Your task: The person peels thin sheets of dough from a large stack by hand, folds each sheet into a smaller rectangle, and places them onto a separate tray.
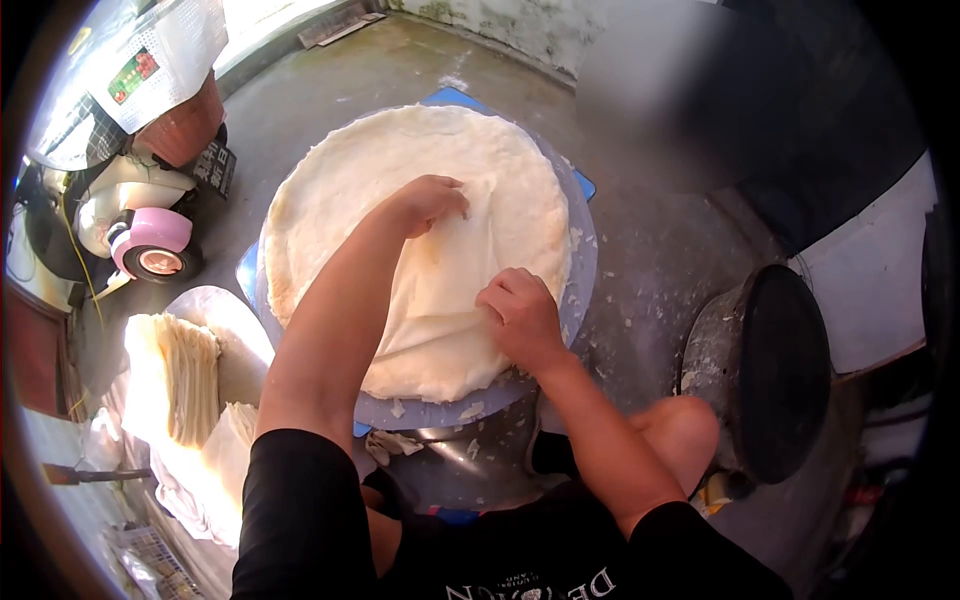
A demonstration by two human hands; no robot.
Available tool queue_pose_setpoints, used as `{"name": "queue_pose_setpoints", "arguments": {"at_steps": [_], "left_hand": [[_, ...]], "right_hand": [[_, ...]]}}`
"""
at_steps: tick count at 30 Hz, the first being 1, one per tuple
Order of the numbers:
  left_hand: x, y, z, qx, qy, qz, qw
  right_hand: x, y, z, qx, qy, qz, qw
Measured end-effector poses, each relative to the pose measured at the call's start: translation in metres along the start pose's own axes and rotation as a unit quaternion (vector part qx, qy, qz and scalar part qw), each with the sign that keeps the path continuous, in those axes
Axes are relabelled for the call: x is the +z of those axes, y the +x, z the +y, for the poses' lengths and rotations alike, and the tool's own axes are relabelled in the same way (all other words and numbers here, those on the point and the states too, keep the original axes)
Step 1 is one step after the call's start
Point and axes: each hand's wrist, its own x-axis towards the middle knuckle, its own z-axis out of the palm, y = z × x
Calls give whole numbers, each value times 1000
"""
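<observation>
- Grey concrete floor point(650, 250) bears a round blue-grey board point(585, 270) of thin pale dough sheets point(400, 150).
- Left hand point(430, 200) pinches the top sheet point(440, 330); right hand point(520, 315), curled, seemingly grips its edge.
- Peeling looks underway; the next move calls for a slow, even pull.
- Folded white sheets point(185, 375) lie leftward.

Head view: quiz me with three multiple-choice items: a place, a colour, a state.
1. Where does the folded pile of sheets lie? A) left of the round board B) right of it C) beyond it
2. What colour is the housing around the scooter lamp? A) green B) pink C) blue
3. What is the right hand doing? A) hanging free B) gripping a knife C) pinching a thin sheet off the round stack
Answers: A, the pile sits by the board's left edge; B, pink rings the lamp; C, its grip closes on the loosened sheet.
</observation>
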Motion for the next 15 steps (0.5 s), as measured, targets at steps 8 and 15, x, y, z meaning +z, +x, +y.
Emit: {"name": "queue_pose_setpoints", "arguments": {"at_steps": [8, 15], "left_hand": [[15, -7, -5, 72, 177, 99, 977], [16, -25, 1, 67, 200, 146, 967]], "right_hand": [[-16, 4, 1, 6, -11, -114, 993], [42, 50, 19, 30, -69, -51, 996]]}}
